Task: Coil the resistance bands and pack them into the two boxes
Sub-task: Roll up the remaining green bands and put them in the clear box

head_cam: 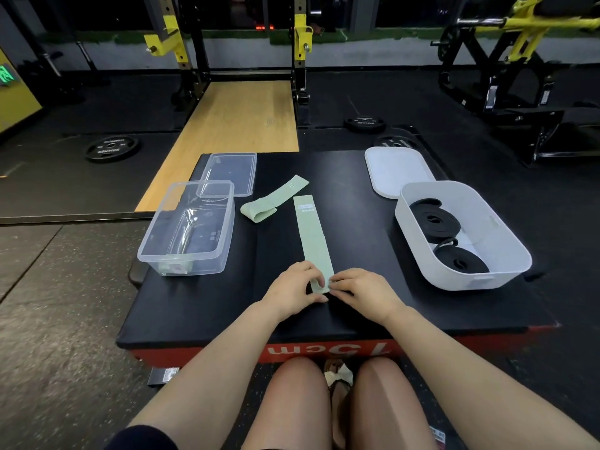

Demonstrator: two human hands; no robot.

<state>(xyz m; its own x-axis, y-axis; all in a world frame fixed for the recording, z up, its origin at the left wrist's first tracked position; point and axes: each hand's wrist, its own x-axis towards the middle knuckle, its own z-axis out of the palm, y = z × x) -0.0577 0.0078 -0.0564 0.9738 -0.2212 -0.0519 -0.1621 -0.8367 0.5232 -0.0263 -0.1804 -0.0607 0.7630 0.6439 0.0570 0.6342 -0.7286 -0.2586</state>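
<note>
Both hands — left hand point(296, 284) and right hand point(358, 285) — pinch the near end of the flat green band point(313, 237), whose long axis runs straight away from them across the pad point(350, 196) — so rolling goes forward, I judge.

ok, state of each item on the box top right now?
Clear plastic box: open, no bands visible inside.
Clear lid: off, flat.
White plastic tub: open, two coiled black bands.
White lid: off.
Flat green band: near end pinched by left hand, right hand.
Second green band: loose, uncoiled.
</note>
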